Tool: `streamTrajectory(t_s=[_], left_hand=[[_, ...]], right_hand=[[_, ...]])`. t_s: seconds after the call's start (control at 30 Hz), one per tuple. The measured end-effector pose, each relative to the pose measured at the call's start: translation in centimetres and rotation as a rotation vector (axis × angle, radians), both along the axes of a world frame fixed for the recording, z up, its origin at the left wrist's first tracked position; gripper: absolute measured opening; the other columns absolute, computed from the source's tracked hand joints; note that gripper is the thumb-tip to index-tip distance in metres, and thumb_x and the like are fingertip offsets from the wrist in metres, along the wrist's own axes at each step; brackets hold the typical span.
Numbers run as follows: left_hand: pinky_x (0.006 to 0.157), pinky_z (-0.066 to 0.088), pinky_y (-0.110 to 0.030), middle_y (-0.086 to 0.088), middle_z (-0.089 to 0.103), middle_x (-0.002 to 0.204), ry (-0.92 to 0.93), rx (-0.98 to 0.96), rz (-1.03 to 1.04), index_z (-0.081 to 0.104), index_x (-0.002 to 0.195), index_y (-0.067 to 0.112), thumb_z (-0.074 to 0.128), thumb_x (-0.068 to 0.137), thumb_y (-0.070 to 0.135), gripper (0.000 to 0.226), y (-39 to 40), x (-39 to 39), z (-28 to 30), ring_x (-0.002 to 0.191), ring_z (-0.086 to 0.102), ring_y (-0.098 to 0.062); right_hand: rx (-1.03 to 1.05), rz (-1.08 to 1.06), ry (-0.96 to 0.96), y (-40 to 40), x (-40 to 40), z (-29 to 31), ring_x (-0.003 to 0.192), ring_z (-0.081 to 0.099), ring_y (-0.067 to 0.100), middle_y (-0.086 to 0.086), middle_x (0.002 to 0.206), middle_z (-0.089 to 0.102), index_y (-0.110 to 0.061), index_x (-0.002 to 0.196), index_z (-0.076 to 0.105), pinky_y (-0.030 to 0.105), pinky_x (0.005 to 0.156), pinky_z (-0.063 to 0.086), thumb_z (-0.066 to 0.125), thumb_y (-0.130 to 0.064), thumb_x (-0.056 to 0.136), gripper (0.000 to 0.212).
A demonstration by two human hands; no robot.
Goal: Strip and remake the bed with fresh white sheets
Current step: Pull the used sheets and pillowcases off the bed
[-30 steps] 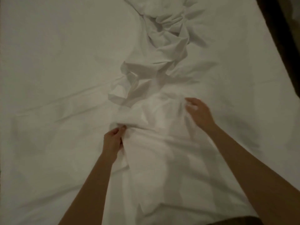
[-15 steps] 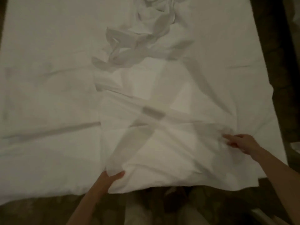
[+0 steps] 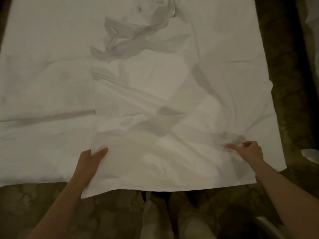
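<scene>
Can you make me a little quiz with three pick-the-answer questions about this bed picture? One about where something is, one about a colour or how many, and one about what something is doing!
1. Where is the crumpled, bunched-up part of the white cotton top sheet?
A. at the far end of the bed
B. on the floor
C. under the person's feet

2. How many hands touch that sheet?
A. none
B. one
C. two

3. What is the left hand doing?
A. hanging free
B. gripping the sheet's edge
C. pointing at the patterned brown carpet

Answers:
1 A, the bunched folds lie far from the person.
2 C, the left hand and the right hand both hold cloth.
3 B, its thumb lies on top of the sheet, with the fingers tucked beneath.
</scene>
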State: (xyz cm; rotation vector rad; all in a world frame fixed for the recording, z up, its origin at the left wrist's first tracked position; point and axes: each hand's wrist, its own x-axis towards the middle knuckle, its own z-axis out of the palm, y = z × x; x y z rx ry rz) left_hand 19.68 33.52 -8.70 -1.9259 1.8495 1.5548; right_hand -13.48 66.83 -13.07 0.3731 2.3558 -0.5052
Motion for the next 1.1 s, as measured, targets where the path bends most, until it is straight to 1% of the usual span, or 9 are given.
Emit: streamTrajectory(t_s=[0.1,0.17,0.27,0.33,0.5,0.63,0.83,1.0,1.1], left_hand=[[0.074,0.051,-0.035,-0.009,0.066,0.093,-0.050,0.030,-0.004,0.061,0.112,0.000,0.065,0.089,0.033,0.040,0.2,1.0,-0.3,0.082,0.062,-0.024],[0.091,0.049,-0.044,-0.017,0.063,0.115,-0.114,0.071,0.000,0.056,0.123,-0.004,0.073,0.082,0.036,0.060,1.1,2.0,-1.0,0.101,0.060,-0.034],[0.100,0.044,-0.047,-0.023,0.057,0.128,-0.193,0.108,0.018,0.049,0.130,-0.007,0.079,0.076,0.035,0.074,2.3,2.9,-1.6,0.115,0.054,-0.040],[0.098,0.045,-0.046,-0.024,0.058,0.126,-0.186,0.114,0.046,0.051,0.129,-0.006,0.080,0.075,0.034,0.073,2.1,2.8,-1.9,0.111,0.056,-0.040],[0.075,0.049,-0.036,-0.011,0.066,0.092,-0.095,0.124,0.075,0.064,0.103,0.005,0.077,0.079,0.025,0.034,0.5,1.9,-1.6,0.081,0.063,-0.026],[0.090,0.047,-0.041,-0.018,0.064,0.114,-0.381,0.134,-0.154,0.058,0.120,-0.004,0.077,0.079,0.035,0.060,2.2,4.5,-3.5,0.102,0.059,-0.034],[0.083,0.044,-0.038,-0.021,0.066,0.114,-0.392,0.029,-0.190,0.065,0.117,-0.002,0.064,0.091,0.027,0.038,1.9,3.3,-4.4,0.095,0.058,-0.031],[0.099,0.043,-0.044,-0.024,0.053,0.133,-0.303,0.111,0.019,0.051,0.132,-0.005,0.067,0.089,0.027,0.056,1.1,2.5,-4.8,0.117,0.053,-0.039],[0.093,0.047,-0.044,-0.024,0.051,0.134,-0.302,0.015,0.153,0.047,0.136,-0.003,0.071,0.086,0.032,0.065,0.0,1.7,-5.0,0.115,0.053,-0.041]], right_hand=[[0.037,-0.059,0.006,0.0,-0.2,0.1,0.100,0.054,0.029,0.013,0.110,0.054,0.002,0.125,0.048,0.038,0.085,0.046,0.084,-0.062,0.045,0.109],[0.175,-0.070,0.055,0.2,-0.3,-0.2,0.119,0.046,0.038,0.019,0.129,0.046,0.000,0.133,0.040,0.050,0.100,0.040,0.083,-0.065,0.049,0.115],[0.133,-0.014,0.042,-0.5,0.1,-0.2,0.131,0.036,0.040,0.020,0.143,0.036,-0.003,0.140,0.035,0.055,0.107,0.033,0.080,-0.056,0.065,0.102],[-0.060,0.034,-0.057,-1.7,0.3,0.2,0.129,0.043,0.037,0.018,0.144,0.042,0.001,0.140,0.040,0.044,0.103,0.038,0.077,-0.046,0.075,0.089],[-0.210,0.058,-0.120,-1.7,0.0,1.7,0.077,0.054,0.020,0.016,0.110,0.058,0.010,0.119,0.058,0.030,0.072,0.043,0.075,-0.020,0.082,0.051],[-0.141,0.005,-0.150,1.2,2.4,0.0,0.091,0.058,0.032,0.019,0.113,0.061,0.013,0.117,0.058,0.039,0.083,0.048,0.076,-0.025,0.080,0.056],[-0.156,-0.027,-0.264,2.4,3.1,-0.7,0.112,0.054,0.038,0.025,0.133,0.052,0.013,0.131,0.045,0.039,0.091,0.044,0.078,-0.020,0.079,0.070],[-0.186,0.119,-0.286,3.4,0.8,0.6,0.092,0.052,0.027,0.021,0.120,0.058,0.008,0.128,0.050,0.038,0.082,0.044,0.077,-0.020,0.078,0.064],[-0.260,0.059,-0.257,1.8,-0.8,0.8,0.094,0.054,0.028,0.013,0.114,0.059,0.004,0.130,0.050,0.041,0.089,0.046,0.077,-0.027,0.078,0.066]])
